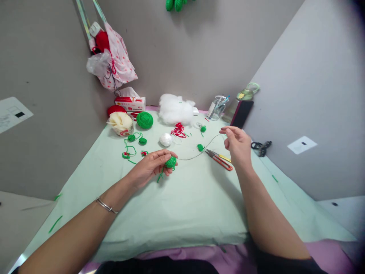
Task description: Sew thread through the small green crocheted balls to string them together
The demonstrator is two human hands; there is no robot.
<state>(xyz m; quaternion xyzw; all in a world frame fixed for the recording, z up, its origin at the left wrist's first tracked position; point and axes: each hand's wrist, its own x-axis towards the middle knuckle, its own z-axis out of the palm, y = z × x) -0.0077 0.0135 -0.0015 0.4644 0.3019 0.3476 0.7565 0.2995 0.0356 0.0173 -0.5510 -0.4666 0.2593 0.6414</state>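
Between the fingers of my left hand (pixel 152 165) is a small green crocheted piece (pixel 170 163), with a loose yarn tail hanging below it. A thin dark green strand (pixel 194 157) runs from this piece in a curve to my right hand (pixel 236 142). Thumb and fingers of the right hand are pinched at the strand's far end; any needle there is too small to make out. Under the strand lies a small green crocheted ball (pixel 200 147). Orange-handled thread snips (pixel 221 161) and a yellow-handled tool (pixel 224 156) rest left of my right wrist.
Toward the back are a green yarn ball (pixel 145 120), a white yarn ball (pixel 165 139), white stuffing (pixel 176 109) and red yarn scraps (pixel 178 130). A glass of tools (pixel 219 107) and a dark phone (pixel 242 114) stand at back right. Small green pieces (pixel 131 138) lie at left.
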